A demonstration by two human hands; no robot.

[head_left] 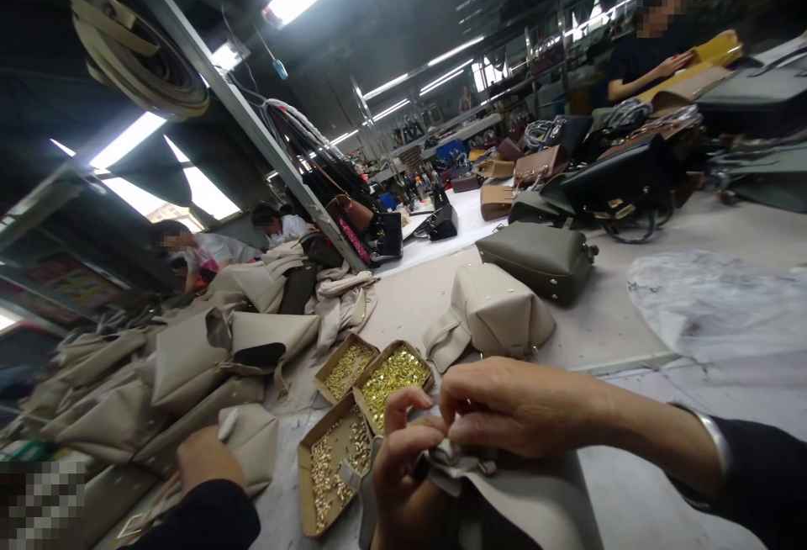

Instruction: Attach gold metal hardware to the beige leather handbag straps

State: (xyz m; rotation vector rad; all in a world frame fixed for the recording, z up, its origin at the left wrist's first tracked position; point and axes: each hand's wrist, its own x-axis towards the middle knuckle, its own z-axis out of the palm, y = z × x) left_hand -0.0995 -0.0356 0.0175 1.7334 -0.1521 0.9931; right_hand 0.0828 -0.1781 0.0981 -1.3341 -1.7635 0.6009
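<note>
A beige leather-like bag (535, 491) is held low in front of me, its edge bunched up between my hands. My left hand (403, 470) grips that edge from the left, thumb and fingers bent around it. From the right, my right hand (504, 407) pinches the same spot with curled fingers; any small part between the fingertips is hidden. Just beyond my left hand are a tray of small gold metal pieces (315, 474), a tray of shiny yellow-gold pieces (394, 378) and a smaller tray of gold bits (345, 367).
Another beige bag (504, 314) and an olive-grey bag (539, 260) lie ahead. Beige bags (189, 356) are heaped on the left, near a dark-sleeved arm (211, 462). Clear plastic sheeting (712, 306) lies right. A slanted metal post (252, 121) rises beyond; co-workers sit farther off.
</note>
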